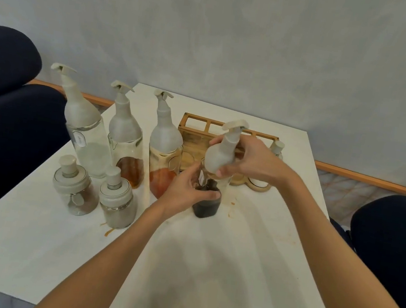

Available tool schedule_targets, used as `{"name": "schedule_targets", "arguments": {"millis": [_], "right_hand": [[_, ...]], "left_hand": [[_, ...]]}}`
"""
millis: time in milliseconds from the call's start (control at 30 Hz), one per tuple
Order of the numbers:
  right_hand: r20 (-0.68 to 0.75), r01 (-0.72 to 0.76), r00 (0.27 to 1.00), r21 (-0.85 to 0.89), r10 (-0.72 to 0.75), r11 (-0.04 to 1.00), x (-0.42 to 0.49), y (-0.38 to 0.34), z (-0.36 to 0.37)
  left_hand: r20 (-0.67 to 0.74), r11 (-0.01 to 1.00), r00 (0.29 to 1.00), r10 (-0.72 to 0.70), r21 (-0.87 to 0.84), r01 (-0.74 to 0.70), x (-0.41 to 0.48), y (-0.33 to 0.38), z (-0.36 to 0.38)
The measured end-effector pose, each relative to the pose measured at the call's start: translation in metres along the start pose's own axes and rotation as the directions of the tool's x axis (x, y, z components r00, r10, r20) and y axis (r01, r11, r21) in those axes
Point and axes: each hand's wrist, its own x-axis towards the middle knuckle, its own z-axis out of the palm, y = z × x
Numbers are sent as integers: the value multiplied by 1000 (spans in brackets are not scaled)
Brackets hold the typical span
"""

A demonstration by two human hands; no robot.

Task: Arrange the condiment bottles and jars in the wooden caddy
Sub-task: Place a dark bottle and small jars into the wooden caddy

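Head view, looking down on a white table (206,271). L. hand (189,191) wraps fingers & thumb round the lower body of a pump bottle (206,207) w/ dark liquid at its bottom. R. hand (253,161) grips the same bottle's pale cap section from the right, thumb across the front. Bottle leans slightly right, just in front of the wooden caddy (200,130) and not in it; whether its base touches the table cannot be told. Caddy stands at far centre of table: open-frame back rail, round recesses in its floor. A small jar (277,148) w/ pale lid sits at its right end, partly hidden behind the R. wrist. Left of caddy, 3 tall pump bottles stand upright in a row: clear bottle (85,145) w/ whitish contents, amber bottle (127,158), orange bottle (163,171), the last just beside the L. hand. In front of the row, 2 short lidded jars: brown-powder jar (75,188) & grey-powder jar (118,200). Brownish stains (107,230) mark the table near the grey-powder jar. Dark chairs (5,126) flank the table.
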Motion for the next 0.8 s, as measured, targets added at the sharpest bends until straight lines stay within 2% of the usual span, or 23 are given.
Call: {"name": "schedule_targets", "arguments": {"millis": [133, 267, 333, 400, 500, 567, 633, 700, 800], "right_hand": [[96, 6, 995, 8, -6, 1000, 2, -2, -10], [76, -6, 997, 3, 6, 1000, 4, 6, -2], [20, -23, 1000, -19, 23, 1000, 5, 9, 6], [-101, -25, 995, -71, 18, 997, 5, 9, 17], [-215, 27, 975, -160, -61, 987, 3, 10, 30], [-140, 1, 990, -143, -21, 990, 2, 11, 24], [-17, -54, 998, -41, 53, 998, -2, 10, 13], [65, -50, 997, 50, 47, 997, -4, 12, 3], [21, -30, 999, 14, 29, 999, -3, 11, 5]], "left_hand": [[35, 1000, 999, -21, -10, 21, 4, -3, -2], [12, 999, 1000, -19, -47, 19, 3, -8, 1], [-2, 998, 1000, -18, -56, 18, 2, -9, 3], [-18, 999, 1000, -16, -51, 15, 1, -9, 5], [-40, 1000, 999, -12, -19, 11, 1, -10, 7], [-42, 1000, 999, -19, -19, 18, 1, -10, 7], [-41, 999, 999, -24, -35, 23, 2, -12, 7], [-41, 998, 999, -25, -52, 23, 2, -12, 7], [-35, 998, 999, -28, -63, 26, 1, -12, 8]]}}
